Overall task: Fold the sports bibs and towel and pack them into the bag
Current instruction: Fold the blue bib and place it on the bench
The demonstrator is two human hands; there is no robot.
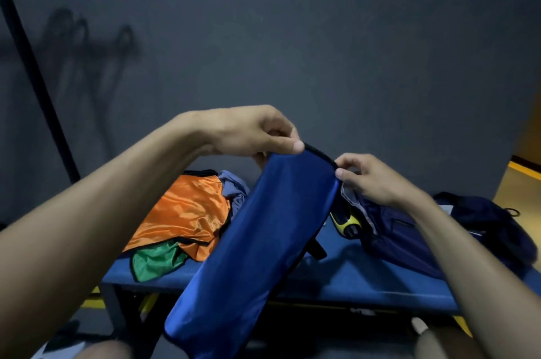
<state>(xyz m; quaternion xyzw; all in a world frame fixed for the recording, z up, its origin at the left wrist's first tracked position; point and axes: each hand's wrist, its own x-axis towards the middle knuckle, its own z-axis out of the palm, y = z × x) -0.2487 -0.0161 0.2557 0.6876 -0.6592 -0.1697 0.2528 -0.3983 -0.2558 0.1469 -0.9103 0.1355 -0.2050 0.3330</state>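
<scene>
We saw the blue bench [351, 273] running across the lower half of the view against a dark grey wall [292, 65], with everything for the task spread along it. On its right end lay the dark navy bag [409, 241], slumped and, as far as we could judge, open towards the middle of the bench, which would put it in easy reach for packing. A yellow and black object [347, 224] lay at its mouth; we could not tell what it was.

The blue bib [257, 241] was next in size, and it was off the bench altogether: it hung in the air in front of us as a long narrow strip, already doubled lengthwise by the look of it, its lower end dropping below the bench edge. We judged it was held high so that its own weight would pull the slippery cloth straight before the next fold.

On the left of the bench the orange bib [181, 212] lay crumpled and unfolded, partly over the green bib [155, 262], with a grey-blue cloth [234, 191], perhaps the towel, bunched behind them. These were waiting their turn.

Our left hand [251, 133] pinched one top corner of the blue bib between thumb and fingers; our right hand [371, 177] pinched the other corner at the black trim.
</scene>
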